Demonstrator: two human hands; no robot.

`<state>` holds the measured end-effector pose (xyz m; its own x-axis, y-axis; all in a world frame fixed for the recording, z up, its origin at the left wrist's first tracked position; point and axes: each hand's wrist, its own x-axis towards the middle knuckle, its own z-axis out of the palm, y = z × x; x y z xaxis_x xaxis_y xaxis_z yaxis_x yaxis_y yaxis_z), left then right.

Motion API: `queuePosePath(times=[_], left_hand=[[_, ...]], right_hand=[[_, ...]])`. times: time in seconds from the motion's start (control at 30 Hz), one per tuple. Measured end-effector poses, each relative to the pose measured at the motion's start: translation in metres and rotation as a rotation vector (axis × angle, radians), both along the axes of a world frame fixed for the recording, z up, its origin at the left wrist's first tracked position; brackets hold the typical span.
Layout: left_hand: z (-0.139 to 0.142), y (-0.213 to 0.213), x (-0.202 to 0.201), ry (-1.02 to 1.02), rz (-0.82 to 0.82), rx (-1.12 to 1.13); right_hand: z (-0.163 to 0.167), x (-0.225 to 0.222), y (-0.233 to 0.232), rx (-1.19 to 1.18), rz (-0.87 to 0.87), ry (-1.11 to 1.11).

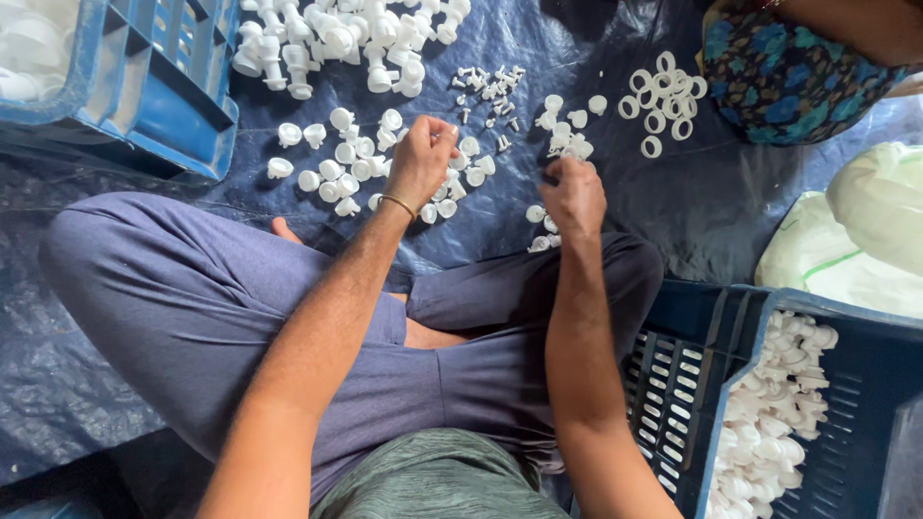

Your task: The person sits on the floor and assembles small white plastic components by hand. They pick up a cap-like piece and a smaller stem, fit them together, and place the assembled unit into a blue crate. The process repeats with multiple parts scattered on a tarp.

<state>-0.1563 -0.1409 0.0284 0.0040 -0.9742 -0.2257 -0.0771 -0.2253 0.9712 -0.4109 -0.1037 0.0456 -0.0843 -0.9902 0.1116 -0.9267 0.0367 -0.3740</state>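
I sit cross-legged on a dark blue plastic sheet (pixel 500 58). My left hand (pixel 420 159), with a thin bangle at the wrist, is curled over a scatter of small white plastic caps (pixel 336 163) and seems to pinch a small piece; what it grips is hidden. My right hand (pixel 574 195) is closed down on another cluster of white caps (pixel 567 135), fingers bent around small parts. Tiny white pins (pixel 486 88) lie between the two heaps. White rings (pixel 661 96) sit farther right. Larger white assembled fittings (pixel 346 38) are piled at the top.
A blue slotted crate (pixel 159 86) stands at the upper left, another blue crate (pixel 846 327) holding white fittings at the lower right. A second person in patterned cloth (pixel 779 77) sits at the upper right. White-green bags (pixel 846 240) lie at the right.
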Motion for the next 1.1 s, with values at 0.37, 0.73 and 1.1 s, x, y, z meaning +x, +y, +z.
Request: queuePosePath(times=[0.37, 0.73, 1.1], left_hand=[[-0.009, 0.039, -0.030, -0.077, -0.364, 0.242], [-0.044, 0.038, -0.053, 0.652, -0.193, 0.471], [-0.013, 0.029, -0.037, 0.134, -0.101, 0.009]], right_hand=[[-0.040, 0.011, -0.002, 0.285, 0.093, 0.193], [-0.014, 0.031, -0.028, -0.051, 0.158, -0.391], [-0.029, 0.035, -0.041, -0.152, 0.197, -0.121]])
